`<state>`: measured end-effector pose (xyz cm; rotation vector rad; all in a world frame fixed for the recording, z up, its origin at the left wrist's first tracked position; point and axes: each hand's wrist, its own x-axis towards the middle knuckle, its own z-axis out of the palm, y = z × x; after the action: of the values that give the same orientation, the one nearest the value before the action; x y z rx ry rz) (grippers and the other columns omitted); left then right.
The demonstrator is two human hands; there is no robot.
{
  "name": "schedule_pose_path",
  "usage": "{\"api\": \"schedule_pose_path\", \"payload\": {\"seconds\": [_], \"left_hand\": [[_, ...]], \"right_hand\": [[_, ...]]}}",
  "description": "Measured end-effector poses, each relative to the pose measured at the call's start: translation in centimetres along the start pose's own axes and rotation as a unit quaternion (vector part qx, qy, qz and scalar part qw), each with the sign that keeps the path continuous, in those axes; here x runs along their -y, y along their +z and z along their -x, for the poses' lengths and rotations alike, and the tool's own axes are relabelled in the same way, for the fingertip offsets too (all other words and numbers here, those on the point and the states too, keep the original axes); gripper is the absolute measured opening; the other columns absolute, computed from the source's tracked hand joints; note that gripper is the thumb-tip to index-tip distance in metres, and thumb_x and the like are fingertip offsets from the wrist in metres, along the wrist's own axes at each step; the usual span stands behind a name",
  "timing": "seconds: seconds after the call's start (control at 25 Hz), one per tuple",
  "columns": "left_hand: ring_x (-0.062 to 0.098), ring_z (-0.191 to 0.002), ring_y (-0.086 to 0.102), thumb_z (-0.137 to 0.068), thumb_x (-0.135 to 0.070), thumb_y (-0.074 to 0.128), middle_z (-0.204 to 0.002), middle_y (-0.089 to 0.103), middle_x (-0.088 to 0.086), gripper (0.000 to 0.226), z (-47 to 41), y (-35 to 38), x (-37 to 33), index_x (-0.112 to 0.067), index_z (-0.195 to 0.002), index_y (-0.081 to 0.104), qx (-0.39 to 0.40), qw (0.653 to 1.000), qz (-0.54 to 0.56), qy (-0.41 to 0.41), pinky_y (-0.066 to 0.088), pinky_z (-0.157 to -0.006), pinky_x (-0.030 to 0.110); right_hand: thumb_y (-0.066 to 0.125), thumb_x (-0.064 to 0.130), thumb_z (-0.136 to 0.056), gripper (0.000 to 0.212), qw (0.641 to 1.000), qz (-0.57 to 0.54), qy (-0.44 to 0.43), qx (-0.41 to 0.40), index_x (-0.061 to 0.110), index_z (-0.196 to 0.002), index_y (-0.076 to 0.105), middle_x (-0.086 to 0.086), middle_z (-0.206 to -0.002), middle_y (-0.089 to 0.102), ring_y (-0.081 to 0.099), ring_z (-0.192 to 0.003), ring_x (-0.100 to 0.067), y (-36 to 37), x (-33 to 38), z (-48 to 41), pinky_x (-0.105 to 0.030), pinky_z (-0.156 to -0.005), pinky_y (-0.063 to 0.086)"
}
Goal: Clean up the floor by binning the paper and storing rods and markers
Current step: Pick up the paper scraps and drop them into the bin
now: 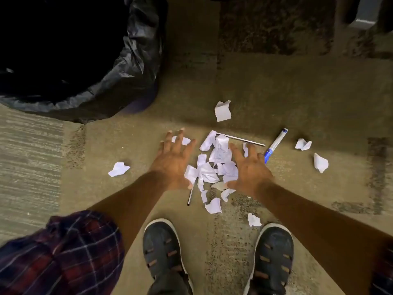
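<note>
On carpet (pixel 276 81), left hand (pixel 172 160), right hand (pixel 252 169) — flanking paper pile (pixel 212 167)

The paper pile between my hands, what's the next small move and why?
Probably draw both hands inward to scoop the paper pile. The left hand and right hand are open, fingers spread, flanking it, and the lined bin stands open to the left. A thin rod lies along the pile's far edge, so leave it out of the scoop.
</note>
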<state>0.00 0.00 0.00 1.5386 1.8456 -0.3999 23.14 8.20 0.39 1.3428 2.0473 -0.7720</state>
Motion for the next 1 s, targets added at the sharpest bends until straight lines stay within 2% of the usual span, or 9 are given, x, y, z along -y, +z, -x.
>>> {"api": "schedule_pose_path", "payload": {"seconds": [0.12, 0.2, 0.28, 0.36, 0.52, 0.64, 0.8, 0.92, 1.0], "left_hand": [[0.048, -0.16, -0.018, -0.06, -0.057, 0.094, -0.175, -0.021, 0.008, 0.142, -0.6, 1.3, -1.1, -0.034, -0.164, 0.0, 0.035, 0.999, -0.029, 0.012, 0.012, -0.128, 0.07], [0.048, -0.161, -0.009, -0.063, -0.054, 0.093, -0.175, -0.014, 0.01, 0.136, -0.5, 2.4, -1.5, -0.032, -0.164, 0.004, 0.021, 0.999, -0.036, 0.001, 0.019, -0.127, 0.069], [0.046, -0.16, 0.007, -0.071, -0.046, 0.09, -0.174, 0.001, 0.014, 0.116, -0.1, 3.0, -1.4, -0.03, -0.161, 0.019, -0.013, 0.999, -0.043, -0.002, 0.032, -0.124, 0.062], [0.042, -0.155, 0.021, -0.079, -0.035, 0.084, -0.17, 0.015, 0.013, 0.084, 0.3, 3.4, -1.3, -0.029, -0.151, 0.04, -0.047, 0.998, -0.028, -0.001, 0.042, -0.118, 0.055], [0.035, -0.141, 0.039, -0.09, -0.017, 0.067, -0.157, 0.035, 0.01, 0.041, 0.4, 3.5, -1.5, -0.024, -0.13, 0.064, -0.06, 0.998, 0.013, -0.013, 0.049, -0.108, 0.045], [0.033, -0.136, 0.042, -0.093, -0.014, 0.063, -0.151, 0.041, 0.009, 0.036, 0.3, 3.4, -1.7, -0.023, -0.129, 0.065, -0.072, 0.997, 0.023, -0.02, 0.053, -0.105, 0.042], [0.034, -0.134, 0.044, -0.09, -0.009, 0.066, -0.151, 0.042, 0.011, 0.047, 0.2, 3.4, -1.3, -0.022, -0.134, 0.058, -0.069, 0.997, -0.028, 0.004, 0.055, -0.101, 0.042], [0.032, -0.129, 0.048, -0.092, -0.013, 0.064, -0.143, 0.047, 0.009, 0.033, 0.6, 3.5, -0.9, -0.02, -0.125, 0.064, -0.073, 0.996, -0.04, -0.034, 0.057, -0.093, 0.041], [0.031, -0.126, 0.048, -0.096, -0.021, 0.064, -0.139, 0.05, 0.007, 0.026, 0.9, 3.5, -0.3, -0.017, -0.121, 0.07, -0.078, 0.996, 0.005, -0.049, 0.055, -0.1, 0.041]], "right_hand": [[0.092, 0.052, -0.065, 0.136, 0.999, 0.013, -0.028, 0.004, 0.051, -0.159, -0.007, -0.01, -0.165, 0.009, 0.031, -0.145, -0.045, 1.1, 1.8, -0.9, -0.05, -0.103, 0.053], [0.091, 0.043, -0.07, 0.131, 0.999, 0.027, -0.033, 0.006, 0.053, -0.158, -0.004, -0.01, -0.166, 0.004, 0.028, -0.147, -0.045, 1.8, 3.2, -1.6, -0.048, -0.095, 0.058], [0.085, 0.027, -0.078, 0.114, 0.999, 0.034, -0.035, -0.011, 0.047, -0.159, 0.007, -0.013, -0.16, 0.01, 0.032, -0.142, -0.044, 2.2, 3.8, -2.0, -0.045, -0.087, 0.06], [0.073, 0.008, -0.083, 0.093, 0.998, 0.039, -0.032, -0.03, 0.039, -0.155, 0.024, -0.015, -0.152, 0.02, 0.041, -0.133, -0.041, 2.3, 3.9, -2.0, -0.042, -0.083, 0.059], [0.053, -0.011, -0.082, 0.071, 0.998, -0.002, -0.056, -0.025, 0.028, -0.141, 0.05, -0.015, -0.14, 0.04, 0.057, -0.116, -0.034, 2.4, 2.8, -1.3, -0.042, -0.088, 0.06], [0.053, -0.008, -0.089, 0.052, 0.996, -0.075, -0.037, -0.02, 0.022, -0.13, 0.065, -0.014, -0.133, 0.053, 0.067, -0.099, -0.029, 1.9, 1.7, -0.9, -0.038, -0.086, 0.06], [0.069, 0.003, -0.088, 0.027, 0.981, -0.172, -0.003, -0.085, 0.016, -0.112, 0.075, -0.01, -0.114, 0.063, 0.063, -0.086, -0.02, 1.2, 0.7, -0.2, -0.027, -0.076, 0.052], [0.079, 0.011, -0.085, 0.017, 0.955, -0.268, 0.043, -0.118, 0.018, -0.101, 0.078, -0.006, -0.103, 0.071, 0.068, -0.079, -0.017, 0.4, 0.2, 0.1, -0.026, -0.072, 0.058], [0.082, 0.014, -0.084, 0.013, 0.945, -0.295, 0.064, -0.125, 0.021, -0.095, 0.077, -0.001, -0.095, 0.073, 0.066, -0.072, -0.009, 0.1, -0.3, 0.1, -0.008, -0.058, 0.048]]}}
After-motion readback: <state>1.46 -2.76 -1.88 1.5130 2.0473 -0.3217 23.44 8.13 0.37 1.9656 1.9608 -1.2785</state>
